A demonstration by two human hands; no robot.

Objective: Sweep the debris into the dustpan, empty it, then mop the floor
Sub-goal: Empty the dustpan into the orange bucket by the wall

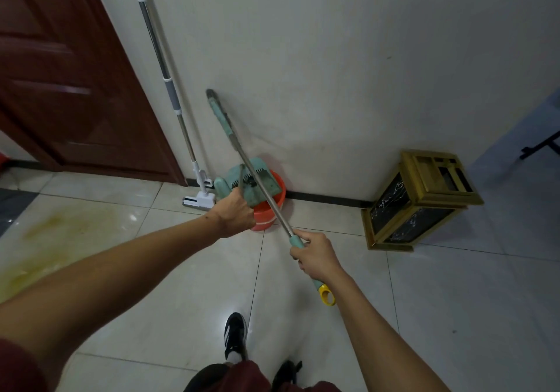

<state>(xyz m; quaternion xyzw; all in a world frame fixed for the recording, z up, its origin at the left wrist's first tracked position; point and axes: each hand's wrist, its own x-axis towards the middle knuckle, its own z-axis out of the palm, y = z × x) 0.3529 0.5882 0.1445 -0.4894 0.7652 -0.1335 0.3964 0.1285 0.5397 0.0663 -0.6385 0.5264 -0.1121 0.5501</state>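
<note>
Against the wall's base, at the far edge of the tiled floor [454, 316], sits an orange bin [272, 206]. Over its rim we hold a teal dustpan [257, 184], tilted, its toothed edge showing. Our left hand [235, 214] grips the dustpan's thin upright handle, fingers curled round it, knuckles toward us. Our right hand [316, 256] is wrapped round the teal grip of the broom [260, 185], near its yellow end loop. From there the broom's metal shaft runs up and away, crossing in front of the dustpan, and its teal upper part lies against the wall. We cannot tell whether debris remains in the dustpan; dark marks show on its inner face.

Left of the bin, just beside it, a mop [169, 88] leans on the wall, its white head on the floor by the skirting. Farther left stands a dark red door [69, 82]. Right of the bin, well apart, a gold-framed stand [421, 200] with dark panels lies tilted near the wall. A yellowish stain [57, 225] marks the tiles at the left edge. One black shoe [235, 334] with white stripes shows at the near edge, between our arms.
</note>
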